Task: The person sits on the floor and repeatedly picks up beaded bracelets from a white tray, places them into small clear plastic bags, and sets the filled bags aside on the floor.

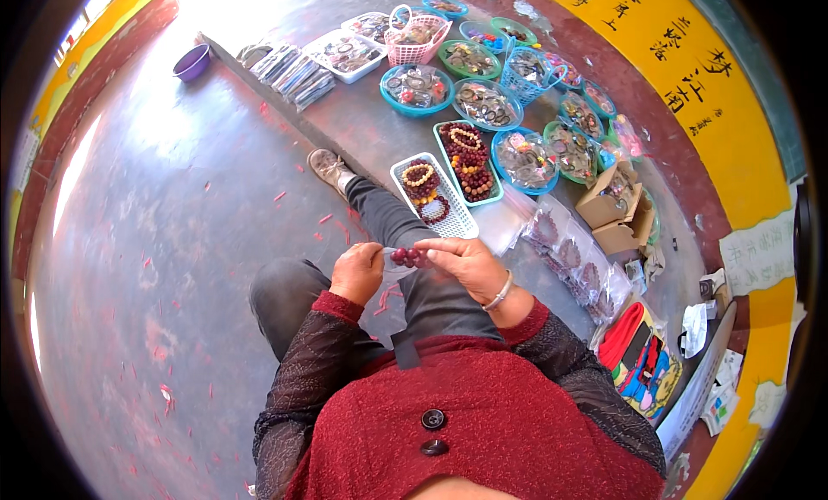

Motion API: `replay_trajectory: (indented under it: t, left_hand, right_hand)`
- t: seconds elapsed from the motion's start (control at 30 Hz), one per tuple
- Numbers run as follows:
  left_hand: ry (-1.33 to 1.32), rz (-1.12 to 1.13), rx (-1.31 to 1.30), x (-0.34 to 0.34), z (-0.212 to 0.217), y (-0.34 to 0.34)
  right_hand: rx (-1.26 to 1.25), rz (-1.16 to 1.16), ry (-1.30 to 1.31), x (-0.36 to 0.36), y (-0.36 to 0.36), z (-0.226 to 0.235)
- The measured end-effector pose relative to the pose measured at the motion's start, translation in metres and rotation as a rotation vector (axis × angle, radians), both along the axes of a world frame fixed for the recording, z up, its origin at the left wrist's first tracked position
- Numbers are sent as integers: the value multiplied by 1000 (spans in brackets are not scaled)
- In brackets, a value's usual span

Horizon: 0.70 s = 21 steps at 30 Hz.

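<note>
My left hand (357, 271) and my right hand (466, 263) meet above my knee and both pinch a small clear bag with a dark red bead bracelet (409, 257) in it. My right wrist wears a pale bangle. Just beyond my hands lies a white basket (455, 227) with brown, yellow and dark red bead bracelets. A teal basket (442, 138) further out holds more dark red and pale beads.
Several round blue and green bowls (415, 109) and a pink basket (412, 50) of bagged trinkets line a low grey ledge. Cardboard boxes (605, 209), clear bags of beads (569, 254) and a colourful cloth bag (642, 362) lie at my right. A purple bowl (191, 64) sits far left.
</note>
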<state>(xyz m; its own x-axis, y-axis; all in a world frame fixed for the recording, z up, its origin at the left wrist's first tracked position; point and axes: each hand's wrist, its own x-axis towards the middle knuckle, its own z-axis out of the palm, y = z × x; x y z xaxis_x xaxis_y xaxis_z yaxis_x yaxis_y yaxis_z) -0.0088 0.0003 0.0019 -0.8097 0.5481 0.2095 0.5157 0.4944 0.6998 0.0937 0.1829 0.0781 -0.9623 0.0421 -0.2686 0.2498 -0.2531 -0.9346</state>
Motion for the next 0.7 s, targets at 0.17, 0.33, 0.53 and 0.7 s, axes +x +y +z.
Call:
replay_trajectory:
  t: [0.17, 0.33, 0.53, 0.7]
  left_hand:
    - [-10, 4, 10, -3, 3, -3]
    - [-194, -44, 22, -7, -2, -6]
    - [-508, -178, 46, -8, 14, -9]
    - [-502, -163, 81, -13, 7, -12]
  right_hand:
    - [648, 47, 259, -18, -11, -17]
    - [1028, 113, 391, -32, -22, -24]
    - [1102, 343, 294, -38, -34, -25]
    - [1036, 388, 370, -42, -31, -33]
